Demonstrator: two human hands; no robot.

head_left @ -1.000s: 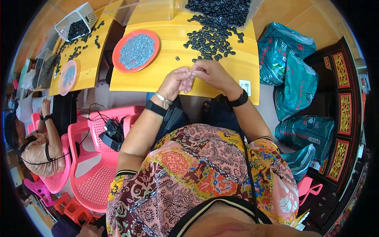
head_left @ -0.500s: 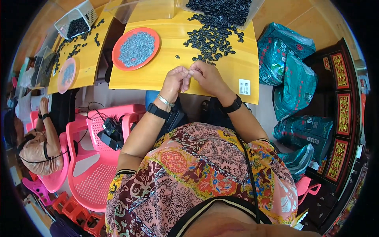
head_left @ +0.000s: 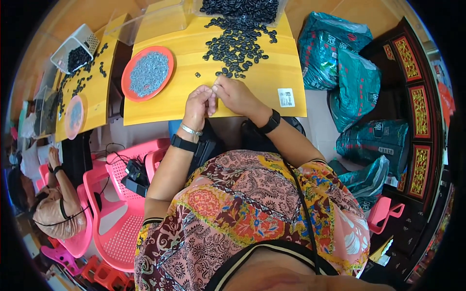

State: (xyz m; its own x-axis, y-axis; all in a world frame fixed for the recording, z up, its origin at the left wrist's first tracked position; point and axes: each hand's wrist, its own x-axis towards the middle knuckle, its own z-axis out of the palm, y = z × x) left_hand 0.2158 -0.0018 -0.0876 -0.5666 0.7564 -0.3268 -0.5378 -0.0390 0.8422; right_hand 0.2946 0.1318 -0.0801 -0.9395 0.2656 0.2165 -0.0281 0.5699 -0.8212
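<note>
My left hand (head_left: 199,104) and my right hand (head_left: 236,97) meet above the near part of the yellow table (head_left: 184,36), fingertips pinched together. Whatever sits between the fingers is too small or too hidden to make out. Just beyond them lie many small black oval pieces with holes (head_left: 233,51), spread loosely from a heap in a clear bin (head_left: 279,19) at the far edge. One single black piece (head_left: 197,74) rests apart, beyond my left hand. To the left stands a red plate (head_left: 127,87) full of small silvery metal pieces (head_left: 149,72).
Teal bags (head_left: 357,87) stand on the floor at the right, by a dark carved cabinet (head_left: 420,111). A pink chair (head_left: 114,228) with black devices is at my left. Farther left, another person (head_left: 60,208) sits by a second yellow table (head_left: 99,82) bearing a white basket (head_left: 90,41).
The whole view has shifted and turned slightly, so the table appears farther left. My hands stay pinched together in much the same pose.
</note>
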